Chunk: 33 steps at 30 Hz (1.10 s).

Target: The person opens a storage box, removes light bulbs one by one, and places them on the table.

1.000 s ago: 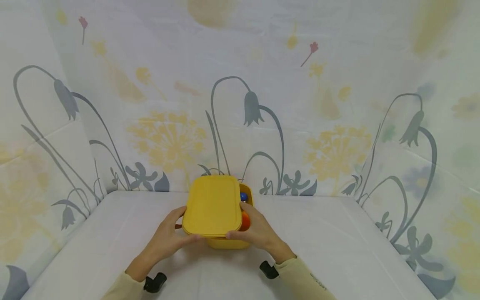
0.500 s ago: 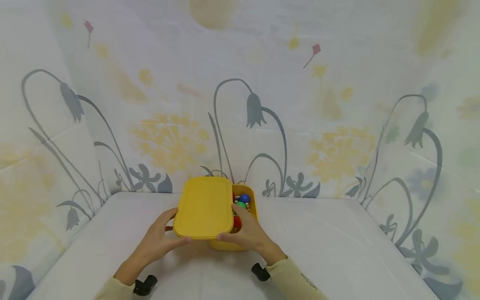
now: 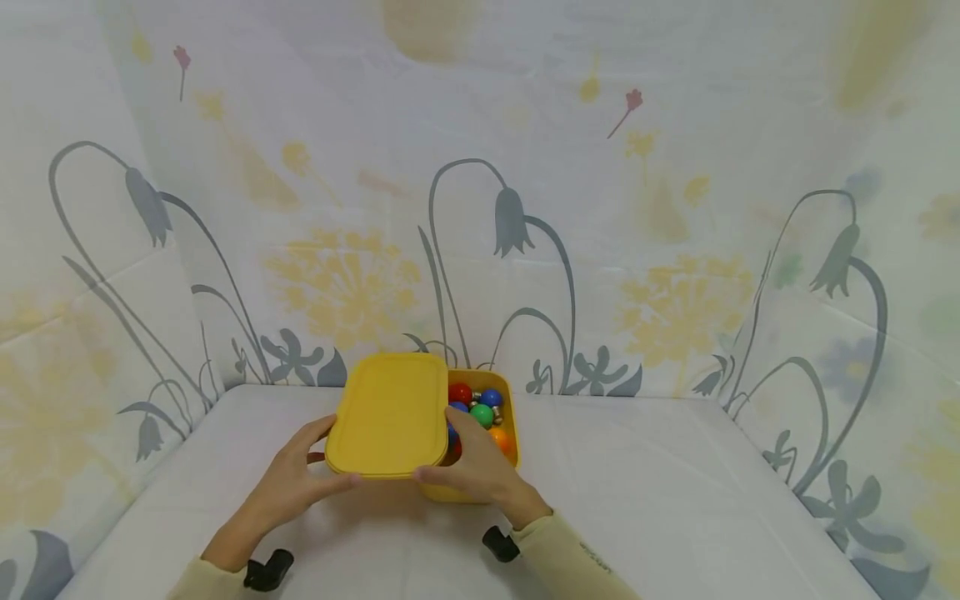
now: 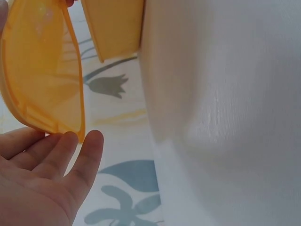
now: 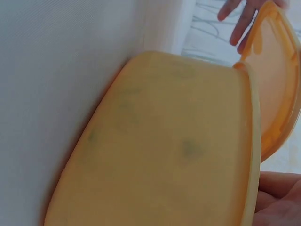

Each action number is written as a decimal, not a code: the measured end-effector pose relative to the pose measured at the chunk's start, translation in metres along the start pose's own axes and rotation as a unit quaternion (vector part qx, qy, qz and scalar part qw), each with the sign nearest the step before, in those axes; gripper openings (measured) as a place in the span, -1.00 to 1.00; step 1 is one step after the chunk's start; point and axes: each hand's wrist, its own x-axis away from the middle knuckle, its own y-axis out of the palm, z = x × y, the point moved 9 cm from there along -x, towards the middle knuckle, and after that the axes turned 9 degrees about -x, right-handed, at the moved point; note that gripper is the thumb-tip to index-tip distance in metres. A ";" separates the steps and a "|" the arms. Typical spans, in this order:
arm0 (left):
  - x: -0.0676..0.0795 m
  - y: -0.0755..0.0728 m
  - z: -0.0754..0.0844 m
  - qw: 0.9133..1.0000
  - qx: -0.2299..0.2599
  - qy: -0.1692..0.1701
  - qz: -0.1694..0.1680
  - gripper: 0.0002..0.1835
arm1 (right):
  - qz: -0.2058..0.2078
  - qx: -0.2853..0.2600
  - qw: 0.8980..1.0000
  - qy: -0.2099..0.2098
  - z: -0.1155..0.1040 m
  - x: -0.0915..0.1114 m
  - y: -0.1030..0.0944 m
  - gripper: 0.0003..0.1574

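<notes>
A yellow plastic lid point(image 3: 388, 417) is held level by both hands, overlapping the left part of a yellow box point(image 3: 456, 493) in the head view. My left hand point(image 3: 288, 479) grips its left side, thumb along the front edge. Fingertips meet the lid's rim point(image 4: 81, 108) in the left wrist view. My right hand point(image 3: 480, 468) holds the lid's right front corner, above the box. Inside the box lie several coloured balls with small metallic ends, such as a green ball point(image 3: 482, 416) and a blue ball point(image 3: 491, 397). The right wrist view shows the box's wall point(image 5: 164, 132) up close.
The box stands on a white-covered table point(image 3: 637, 500), near its back edge. Behind rises a flower-printed cloth backdrop point(image 3: 375, 167), which also closes in both sides. Black wrist-worn devices, one of them the left device point(image 3: 268, 571), sit at the wrists.
Both hands have moved the lid to the left off the box. More of the box's opening and its red, blue, green and orange balls now shows.
</notes>
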 end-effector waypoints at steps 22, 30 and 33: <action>0.011 -0.033 -0.020 1.000 -0.002 -0.004 -0.005 -0.06 | 0.000 -0.013 1.000 0.013 -0.018 -0.015 0.032 0.16; 0.013 -0.042 -0.027 1.000 -0.001 0.000 -0.009 -0.07 | 0.004 -0.025 1.000 -0.018 -0.026 -0.021 0.042 0.04; 0.013 -0.045 -0.029 1.000 -0.005 -0.003 -0.012 -0.08 | 0.006 -0.039 0.999 -0.023 -0.027 -0.024 0.045 0.00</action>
